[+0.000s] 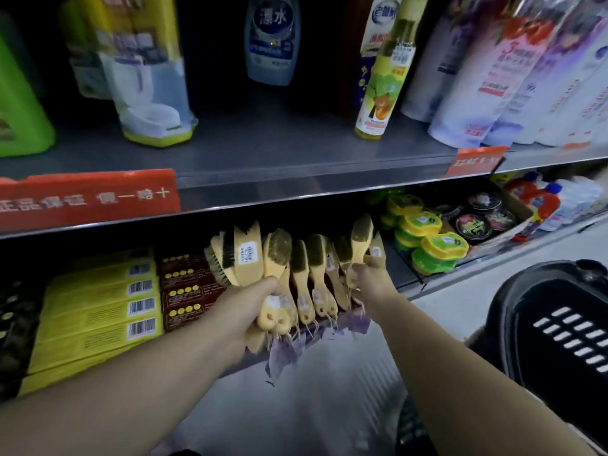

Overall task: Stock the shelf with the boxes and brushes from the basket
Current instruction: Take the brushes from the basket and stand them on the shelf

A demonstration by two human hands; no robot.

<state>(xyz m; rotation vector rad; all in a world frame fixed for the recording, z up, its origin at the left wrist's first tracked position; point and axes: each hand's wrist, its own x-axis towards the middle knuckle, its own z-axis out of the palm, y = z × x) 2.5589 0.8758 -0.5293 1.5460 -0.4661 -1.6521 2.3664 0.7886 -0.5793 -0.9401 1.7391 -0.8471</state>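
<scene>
Several wooden-handled brushes (312,268) stand in a row on the lower shelf (404,281), bristle heads up, tags hanging off the front edge. My left hand (253,311) grips a bunch of brush handles (273,319) at the row's left end. My right hand (368,274) grips one brush (360,238) at the right end. Left of the brushes lie stacked yellow boxes (95,311) and dark red boxes (187,287). The black basket (556,324) sits at the lower right; its inside is not visible.
The upper shelf (263,149) carries cleaner bottles (271,37), a spray can (383,77) and refill pouches (493,77). Red price strips (85,199) line its edge. Green-yellow tubs (431,248) and black tins (477,222) stand right of the brushes.
</scene>
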